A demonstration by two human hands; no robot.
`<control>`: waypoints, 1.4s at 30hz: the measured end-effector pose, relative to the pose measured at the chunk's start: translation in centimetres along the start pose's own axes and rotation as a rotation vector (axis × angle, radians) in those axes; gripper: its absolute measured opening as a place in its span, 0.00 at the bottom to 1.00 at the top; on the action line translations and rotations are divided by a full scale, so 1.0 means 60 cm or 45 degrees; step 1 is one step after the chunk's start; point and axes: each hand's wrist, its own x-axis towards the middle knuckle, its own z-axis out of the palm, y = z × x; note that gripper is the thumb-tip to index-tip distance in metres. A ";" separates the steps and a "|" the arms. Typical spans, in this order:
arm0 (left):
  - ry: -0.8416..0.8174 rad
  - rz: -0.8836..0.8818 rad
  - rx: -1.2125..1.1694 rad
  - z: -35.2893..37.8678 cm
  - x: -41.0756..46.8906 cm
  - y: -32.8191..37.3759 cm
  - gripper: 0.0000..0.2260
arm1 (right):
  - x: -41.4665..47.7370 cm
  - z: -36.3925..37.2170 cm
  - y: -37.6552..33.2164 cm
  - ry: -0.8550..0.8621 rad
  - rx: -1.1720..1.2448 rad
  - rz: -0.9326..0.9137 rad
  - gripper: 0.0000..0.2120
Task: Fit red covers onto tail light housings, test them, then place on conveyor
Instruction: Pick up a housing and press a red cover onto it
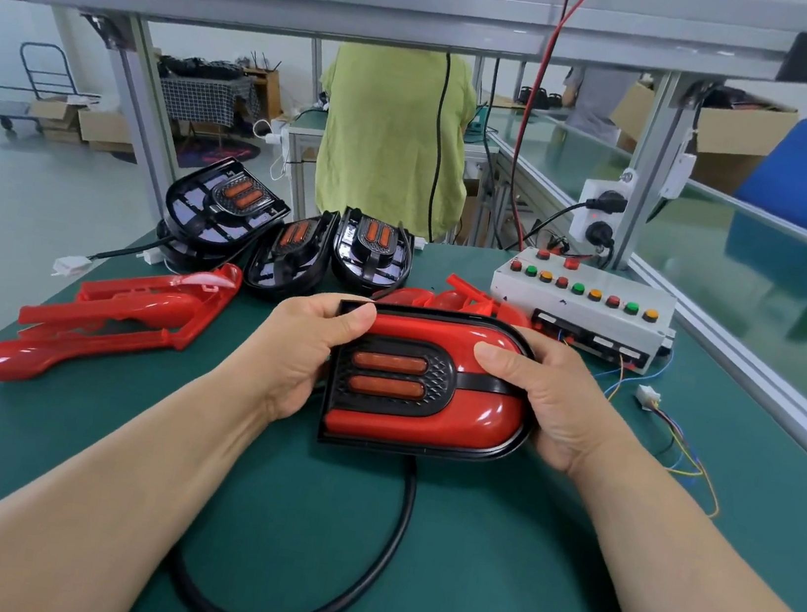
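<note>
1. Looped black cable (406, 513) lies on the green desk (537, 558) between the forearms and runs up under the held assembly.
2. At the assembly's flat end, the left hand (303, 359) grips the tail light housing (422, 452). The thumb is curled over the top corner and the fingers are underneath.
3. At the rounded end, the right hand (548, 404) grips the same housing. The thumb presses on the red cover (425, 431) and the fingers wrap around the rim.
4. Seated in the housing, the red cover is framed by the black rim on all sides. Two orange bars show in the black insert at the left end. Contact between the assembly's near edge and the desk cannot be determined.
5. To the left, loose red covers (120, 318) lie overlapping on the desk.
6. Behind these, three bare housings (290, 248) lean tilted side by side, the leftmost resting on another unit.
7. At right rear stands the white test box (583, 300) with rows of coloured buttons. A white connector (648, 394) with coloured wires lies near it.
8. Along the right side runs the green conveyor (712, 235).
9. Beyond the desk stands a person (394, 138) in a green shirt.
</note>
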 end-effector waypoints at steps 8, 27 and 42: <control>-0.083 -0.036 -0.120 0.011 -0.001 -0.010 0.13 | 0.000 -0.005 0.005 -0.014 0.025 0.097 0.22; -0.034 0.298 0.460 -0.021 0.002 0.006 0.27 | 0.002 -0.012 -0.010 0.100 0.166 0.113 0.19; 0.495 0.167 1.877 -0.069 0.009 0.016 0.10 | 0.001 -0.025 -0.015 0.133 0.214 0.142 0.21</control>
